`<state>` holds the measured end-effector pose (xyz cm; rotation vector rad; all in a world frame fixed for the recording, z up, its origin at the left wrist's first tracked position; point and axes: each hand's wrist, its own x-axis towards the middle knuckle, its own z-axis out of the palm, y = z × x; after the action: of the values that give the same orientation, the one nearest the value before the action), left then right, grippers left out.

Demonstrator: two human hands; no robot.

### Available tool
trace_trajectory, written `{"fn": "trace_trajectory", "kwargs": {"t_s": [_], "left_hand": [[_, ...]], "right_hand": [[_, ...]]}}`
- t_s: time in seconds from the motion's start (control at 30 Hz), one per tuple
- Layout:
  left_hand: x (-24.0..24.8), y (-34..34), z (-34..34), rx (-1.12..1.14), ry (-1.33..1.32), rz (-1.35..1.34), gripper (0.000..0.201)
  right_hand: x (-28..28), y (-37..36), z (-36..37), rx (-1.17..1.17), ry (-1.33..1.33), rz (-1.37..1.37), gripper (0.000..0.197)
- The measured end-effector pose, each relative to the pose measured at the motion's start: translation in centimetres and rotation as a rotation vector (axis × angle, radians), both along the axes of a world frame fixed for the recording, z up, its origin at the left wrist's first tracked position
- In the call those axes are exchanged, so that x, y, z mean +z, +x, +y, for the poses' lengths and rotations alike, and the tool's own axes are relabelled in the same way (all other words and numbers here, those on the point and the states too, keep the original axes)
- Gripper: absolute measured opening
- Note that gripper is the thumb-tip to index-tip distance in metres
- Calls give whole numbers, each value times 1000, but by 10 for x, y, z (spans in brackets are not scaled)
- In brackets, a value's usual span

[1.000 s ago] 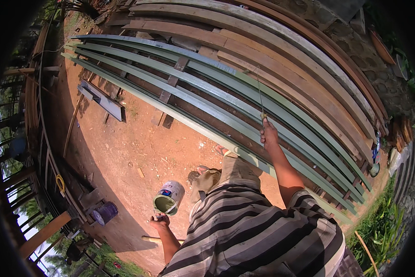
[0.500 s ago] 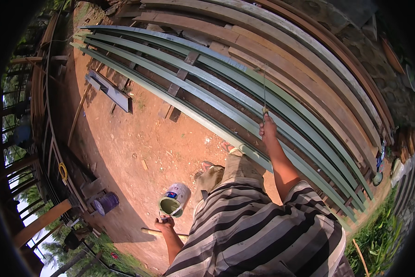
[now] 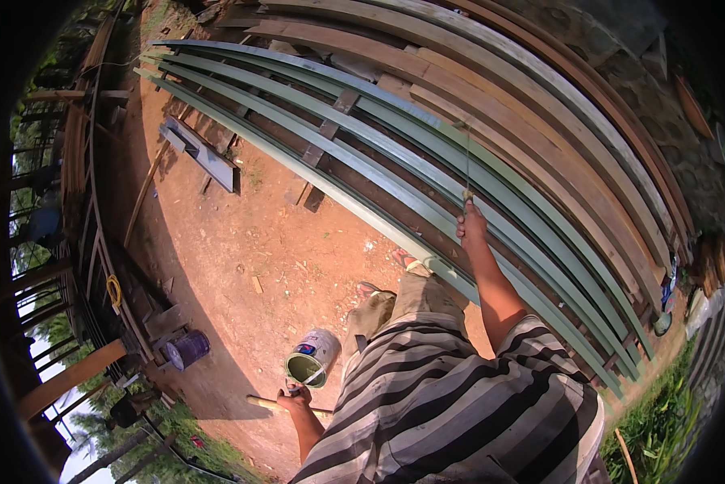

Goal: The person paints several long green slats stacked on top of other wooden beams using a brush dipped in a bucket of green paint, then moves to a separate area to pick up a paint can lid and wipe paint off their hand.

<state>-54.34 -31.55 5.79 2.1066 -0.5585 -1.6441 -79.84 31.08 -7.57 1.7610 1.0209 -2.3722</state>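
My right hand point(image 3: 471, 226) is closed round the handle of a paint roller point(image 3: 468, 165). Its thin rod points away from me, and the small head lies against the far beams. Several long metal beams point(image 3: 383, 228) lie side by side, mostly coated pale green, with bluish silver stretches on some. Low on my left, my left hand point(image 3: 296, 397) is closed on the grip of a paint bucket point(image 3: 320, 352). The bucket is tilted, its open mouth toward me, with green paint inside.
Wooden planks point(image 3: 491, 85) lie beyond the beams. On the dirt at left are a bent metal channel point(image 3: 209, 161) and a purple can point(image 3: 187, 351). A yellow coil point(image 3: 114, 290) hangs by stacked lumber. A bamboo stick point(image 3: 264, 402) lies near my left hand. My sandaled feet stand beside the nearest beam.
The whole view has shifted slightly. The roller and the bucket stay in my hands, with the bucket a little lower in the picture.
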Motion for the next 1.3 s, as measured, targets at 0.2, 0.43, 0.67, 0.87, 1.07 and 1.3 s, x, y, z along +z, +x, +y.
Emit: {"fn": "trace_trajectory", "kwargs": {"t_s": [0.2,0.43,0.67,0.87,1.07,1.3], "left_hand": [[-4,5,-1,-5,-5,15,37],[-14,12,-15,38,3,48,36],[-17,15,-17,13,-6,46,36],[-13,12,-14,31,-3,19,35],[-9,20,-13,5,0,30,34],[-9,22,-10,-9,9,53,36]], "right_hand": [[2,-1,-3,-16,-2,5,22],[-3,0,-4,-34,-24,20,22],[-6,3,-4,-25,-26,14,23],[-14,6,-6,22,39,-13,27],[-41,15,-6,189,351,-108,42],[-51,28,-4,186,369,-79,42]]}}
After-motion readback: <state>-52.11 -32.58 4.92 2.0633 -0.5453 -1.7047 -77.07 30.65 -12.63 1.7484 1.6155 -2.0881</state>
